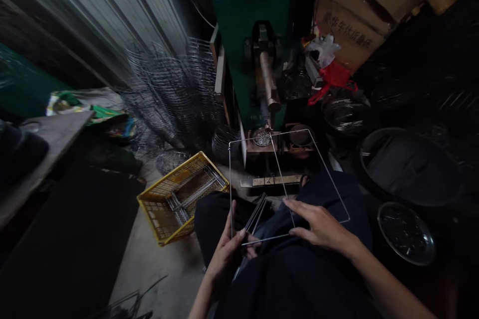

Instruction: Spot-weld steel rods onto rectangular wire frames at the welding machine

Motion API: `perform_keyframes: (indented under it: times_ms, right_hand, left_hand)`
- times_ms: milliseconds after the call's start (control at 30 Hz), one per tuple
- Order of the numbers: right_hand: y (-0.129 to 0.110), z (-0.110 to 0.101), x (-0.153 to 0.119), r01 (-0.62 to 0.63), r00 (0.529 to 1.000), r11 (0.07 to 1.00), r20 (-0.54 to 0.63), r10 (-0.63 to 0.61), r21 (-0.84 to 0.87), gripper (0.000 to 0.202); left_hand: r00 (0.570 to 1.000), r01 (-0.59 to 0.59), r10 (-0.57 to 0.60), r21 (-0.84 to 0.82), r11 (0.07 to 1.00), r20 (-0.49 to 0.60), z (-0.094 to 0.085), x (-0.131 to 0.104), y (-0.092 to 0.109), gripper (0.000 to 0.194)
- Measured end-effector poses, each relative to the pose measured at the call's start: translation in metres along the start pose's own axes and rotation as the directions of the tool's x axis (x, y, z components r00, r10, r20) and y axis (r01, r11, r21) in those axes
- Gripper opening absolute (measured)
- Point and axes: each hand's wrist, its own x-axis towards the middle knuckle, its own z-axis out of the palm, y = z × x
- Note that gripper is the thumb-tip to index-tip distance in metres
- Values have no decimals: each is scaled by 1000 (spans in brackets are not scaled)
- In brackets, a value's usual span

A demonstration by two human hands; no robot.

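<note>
A thin rectangular wire frame [230,174] with a crosswise wire [277,162] spans the space between my hands. My left hand [229,249] holds its lower left corner, and several straight metal rods [256,214] lie by those fingers over my lap. My right hand [314,224] pinches the near end of the crosswise wire between thumb and fingers. The far side of the frame meets the tip of a green machine's [234,25] metal arm [268,77], just above a round dish [261,137] of small metal pieces.
To the left stand a yellow crate [164,219] holding wire pieces and tall stacks of curved wire racks [168,84]. On the right are a large dark tub [407,167], a clear round tray [406,234] and a red bag [335,76]. Cardboard [348,25] leans behind.
</note>
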Motion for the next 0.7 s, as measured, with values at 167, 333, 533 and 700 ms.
perform_keyframes:
  times_ms: [167, 333, 533, 700]
  right_hand:
    - [-6, -4, -6, -16, 1000, 999, 22, 15, 38, 78]
    - [-8, -4, -13, 18, 1000, 999, 23, -17, -28, 81]
    - [0, 2, -18, 23, 1000, 997, 15, -22, -77, 80]
    - [5, -1, -16, 11, 1000, 996, 13, -10, -84, 79]
  left_hand:
    - [1000, -9, 9, 25, 1000, -2, 8, -3, 2, 95]
    - [1000, -31, 31, 11, 999, 2, 12, -7, -3, 98]
    - [999, -43, 43, -13, 999, -9, 19, -10, -5, 96]
    - [999, -44, 44, -12, 999, 17, 23, -7, -3, 93]
